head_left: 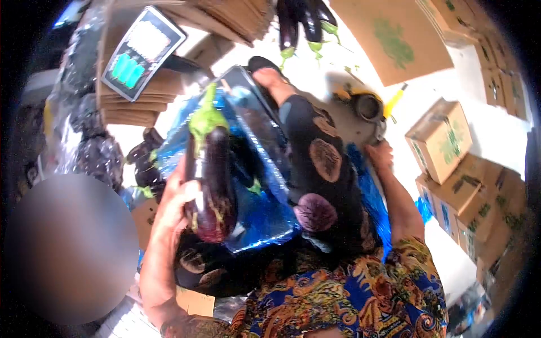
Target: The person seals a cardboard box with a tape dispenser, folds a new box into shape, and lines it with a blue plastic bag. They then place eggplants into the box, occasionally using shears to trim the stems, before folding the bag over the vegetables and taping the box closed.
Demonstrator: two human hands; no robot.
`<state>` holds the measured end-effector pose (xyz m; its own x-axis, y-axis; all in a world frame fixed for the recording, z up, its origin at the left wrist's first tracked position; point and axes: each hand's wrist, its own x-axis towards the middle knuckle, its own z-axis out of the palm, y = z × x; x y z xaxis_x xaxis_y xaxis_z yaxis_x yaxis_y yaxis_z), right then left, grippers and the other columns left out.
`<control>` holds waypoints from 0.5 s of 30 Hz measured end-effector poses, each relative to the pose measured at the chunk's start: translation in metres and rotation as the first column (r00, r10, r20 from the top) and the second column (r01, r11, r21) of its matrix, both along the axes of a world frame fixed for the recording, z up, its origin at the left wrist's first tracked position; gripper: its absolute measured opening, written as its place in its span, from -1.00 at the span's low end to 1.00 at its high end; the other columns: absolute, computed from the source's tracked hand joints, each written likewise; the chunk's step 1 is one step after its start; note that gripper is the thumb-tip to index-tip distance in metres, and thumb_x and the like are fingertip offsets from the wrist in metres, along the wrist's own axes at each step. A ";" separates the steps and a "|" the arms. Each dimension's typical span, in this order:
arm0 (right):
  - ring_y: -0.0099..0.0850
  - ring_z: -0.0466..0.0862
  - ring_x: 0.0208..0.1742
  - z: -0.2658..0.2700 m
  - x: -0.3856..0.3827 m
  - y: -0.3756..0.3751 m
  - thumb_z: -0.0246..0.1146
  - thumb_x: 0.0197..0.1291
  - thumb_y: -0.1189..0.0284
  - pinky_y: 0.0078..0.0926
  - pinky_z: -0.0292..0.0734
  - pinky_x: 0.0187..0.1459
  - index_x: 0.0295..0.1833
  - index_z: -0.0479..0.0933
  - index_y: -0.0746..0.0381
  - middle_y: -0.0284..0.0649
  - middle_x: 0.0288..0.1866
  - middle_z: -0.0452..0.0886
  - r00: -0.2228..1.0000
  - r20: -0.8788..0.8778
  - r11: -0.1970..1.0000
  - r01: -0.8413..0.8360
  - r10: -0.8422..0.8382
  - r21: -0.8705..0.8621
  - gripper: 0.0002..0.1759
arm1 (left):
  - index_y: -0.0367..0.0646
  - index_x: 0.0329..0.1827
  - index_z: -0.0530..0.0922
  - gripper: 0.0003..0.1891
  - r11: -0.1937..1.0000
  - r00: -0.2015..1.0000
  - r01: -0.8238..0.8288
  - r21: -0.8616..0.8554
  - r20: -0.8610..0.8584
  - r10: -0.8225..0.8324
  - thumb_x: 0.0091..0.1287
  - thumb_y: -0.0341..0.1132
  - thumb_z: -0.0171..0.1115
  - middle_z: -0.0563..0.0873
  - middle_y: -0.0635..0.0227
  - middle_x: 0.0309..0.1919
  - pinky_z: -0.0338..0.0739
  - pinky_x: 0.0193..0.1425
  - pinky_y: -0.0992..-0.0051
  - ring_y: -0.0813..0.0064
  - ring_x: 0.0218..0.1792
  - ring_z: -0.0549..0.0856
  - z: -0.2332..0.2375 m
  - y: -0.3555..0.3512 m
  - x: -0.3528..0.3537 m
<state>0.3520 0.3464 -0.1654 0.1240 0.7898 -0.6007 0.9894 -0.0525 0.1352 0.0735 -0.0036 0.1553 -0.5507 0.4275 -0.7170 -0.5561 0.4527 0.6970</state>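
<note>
My left hand (183,197) is wrapped round a large eggplant (213,180), its green stem end pointing away from me. This eggplant is above a black crate (239,76) lined with blue plastic film (262,217), where more dark eggplants partly show. My right hand (380,155) is off to the right, fingers curled, close to a blue plastic strip (372,197) and below a yellow-and-black tool with a round part (366,106). What it grips, if anything, I cannot make out.
Several eggplants (304,22) lie on the white floor ahead. Closed cardboard boxes (442,138) stand at the right. Flattened cardboard (135,107) is stacked at the left beneath a dark-framed panel (143,53). Clear plastic wrap (93,152) hangs at far left. A blurred round shape covers the lower left.
</note>
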 end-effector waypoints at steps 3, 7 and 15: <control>-0.27 0.67 -0.26 -0.057 0.075 0.035 0.32 0.01 0.12 -0.40 0.57 -0.23 0.00 0.53 0.27 -0.18 -0.35 0.63 0.698 -0.710 0.972 -0.087 -0.096 -0.217 -0.47 | -0.27 0.46 0.17 0.05 0.990 0.996 0.049 0.132 -0.085 -0.038 -0.13 -0.08 0.50 0.44 0.24 0.27 0.24 0.37 0.41 0.38 0.26 0.42 0.002 0.005 0.002; -0.37 0.59 -0.38 0.043 0.067 0.016 0.10 0.15 0.24 -0.43 0.53 -0.30 -0.12 0.50 0.27 -0.25 -0.42 0.55 0.419 -0.668 0.777 0.176 -0.614 -0.604 -0.67 | -0.29 0.49 0.11 0.08 0.978 0.976 0.161 0.137 -0.172 -0.136 -0.09 -0.07 0.50 0.37 0.16 0.35 0.13 0.47 0.33 0.31 0.36 0.35 0.013 0.009 0.007; -0.35 0.56 0.13 0.197 0.033 -0.013 0.24 0.08 0.51 -0.38 0.47 0.16 0.31 0.33 0.32 -0.17 0.07 0.56 0.101 -0.821 0.773 -0.289 -0.562 -0.565 -0.38 | -0.28 0.47 0.14 0.06 0.897 0.766 0.440 -0.033 -0.508 -0.394 -0.12 -0.06 0.48 0.36 0.06 0.35 0.15 0.47 0.31 0.27 0.38 0.35 0.044 0.043 0.019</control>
